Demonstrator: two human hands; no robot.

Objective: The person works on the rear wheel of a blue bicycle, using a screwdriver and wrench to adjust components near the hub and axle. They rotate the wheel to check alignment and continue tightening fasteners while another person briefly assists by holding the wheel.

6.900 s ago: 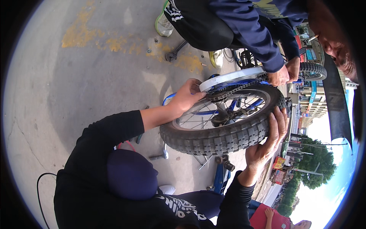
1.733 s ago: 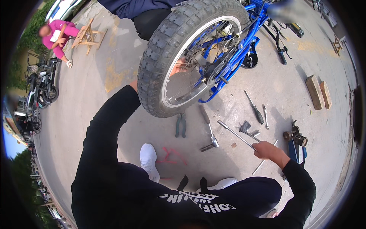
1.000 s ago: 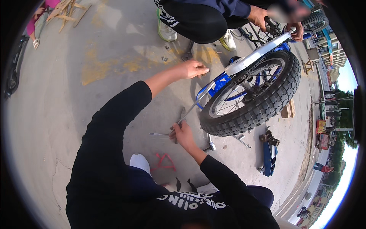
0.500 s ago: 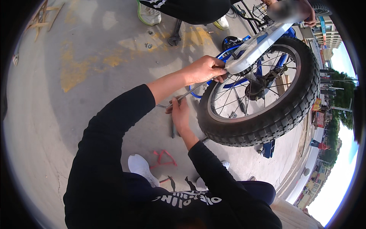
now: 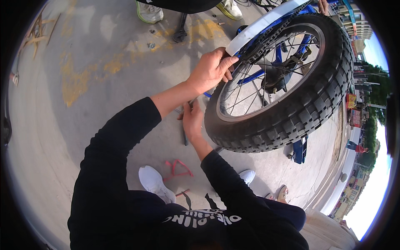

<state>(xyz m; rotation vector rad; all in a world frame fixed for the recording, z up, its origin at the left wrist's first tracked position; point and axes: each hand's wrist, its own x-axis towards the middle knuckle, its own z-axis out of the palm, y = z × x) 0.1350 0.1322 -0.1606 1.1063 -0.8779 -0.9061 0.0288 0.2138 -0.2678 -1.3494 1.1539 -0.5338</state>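
Grey pavement [image 5: 100, 133], scuffed with worn yellow paint [image 5: 112, 66], spreads out under bright daylight, and the work is at the rear of a small blue bicycle. Thumb and fingers of the left hand [image 5: 214, 70] are bent in close together right at the lower end of the long white chain guard [image 5: 260, 29]; what they pinch there, if anything, I cannot tell. Below it, the fingers of the right hand [image 5: 193, 120] are curled tight on a metal rod [image 5: 191, 101], most of it hidden behind the left forearm (only a short grey piece peeks out). Just beside both hands, to their right, stands the wheel [image 5: 283, 129], tilted, its chunky tyre facing us, with the chain [image 5: 271, 39] running along the guard and the blue frame [image 5: 252, 77] showing through the spokes. Up top, a co-worker's hand [image 5: 323, 6] sits by the guard's far end, and an adjustable wrench [image 5: 180, 34] lies on the ground between the co-worker's shoes. Down low, a red loop-shaped thing [image 5: 183, 171] lies near the wearer's white shoe [image 5: 155, 182], and a blue jack [image 5: 299, 151] rests beyond the tyre.
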